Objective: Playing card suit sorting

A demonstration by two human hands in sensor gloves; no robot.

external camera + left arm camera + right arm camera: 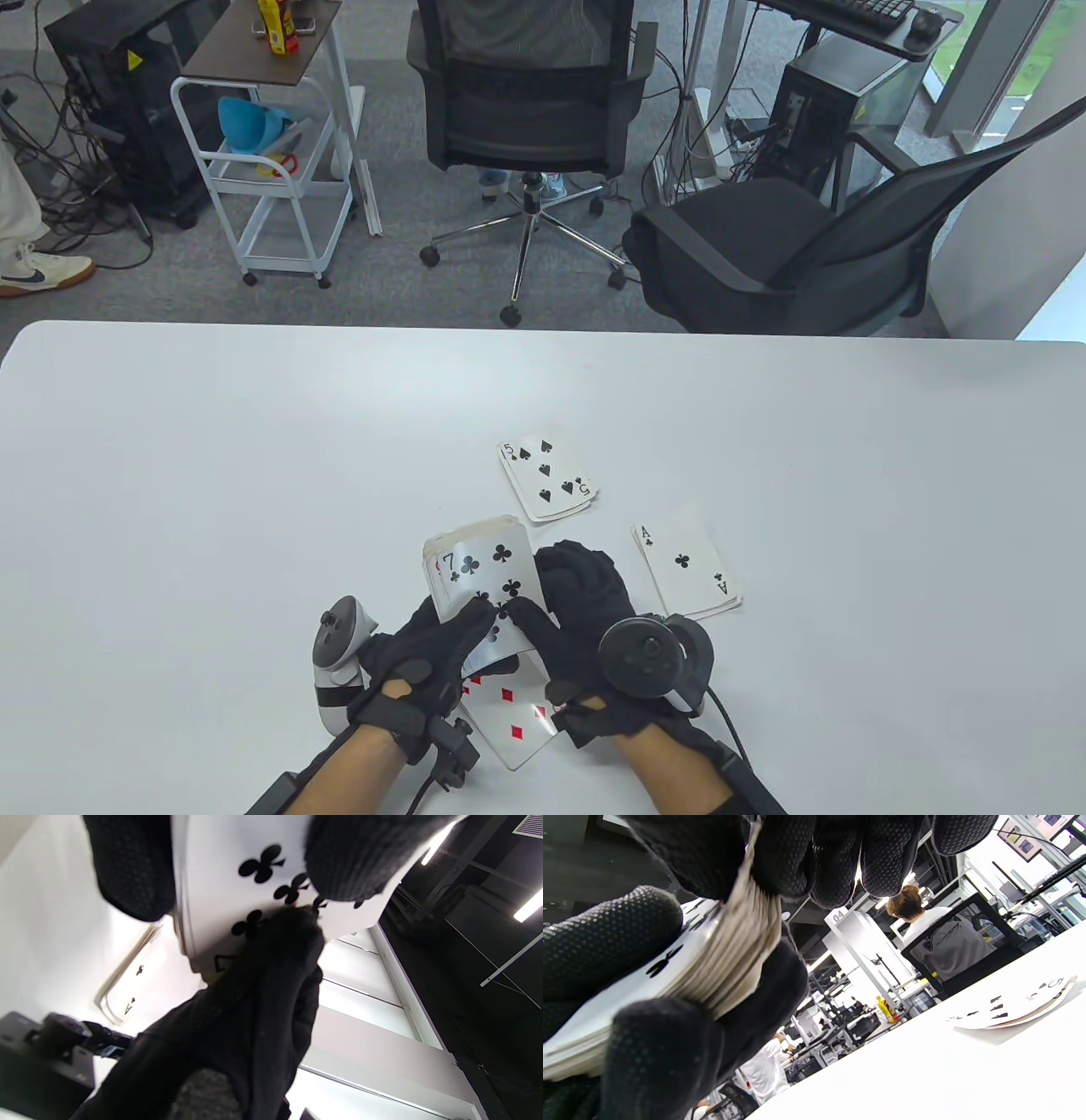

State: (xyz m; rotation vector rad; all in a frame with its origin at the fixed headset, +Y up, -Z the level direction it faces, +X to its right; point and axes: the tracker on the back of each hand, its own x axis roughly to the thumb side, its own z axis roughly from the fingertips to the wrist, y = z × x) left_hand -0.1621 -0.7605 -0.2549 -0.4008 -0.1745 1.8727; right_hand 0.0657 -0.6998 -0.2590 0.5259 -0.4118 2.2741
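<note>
Deck [479,569], seven of clubs on top, held above desk [254,475] by both hands. Left hand [424,654] grips below; right hand [585,611] fingers grasp right edge. Ace-of-clubs pile [687,573] just right of deck, nearer right hand; five-of-spades pile [547,480] beyond.

Glossy paper cards [485,567], matt white table [212,475]

A club-suit card [237,887] fills the top of the left wrist view, gripped between black-gloved fingers [131,870] at its left edge and a gloved thumb [280,942] pressing its face. Another gloved fingertip [352,857] covers the card's right side. Below and left of the card, an ace of clubs [131,993] lies on the white table [51,942].
</note>
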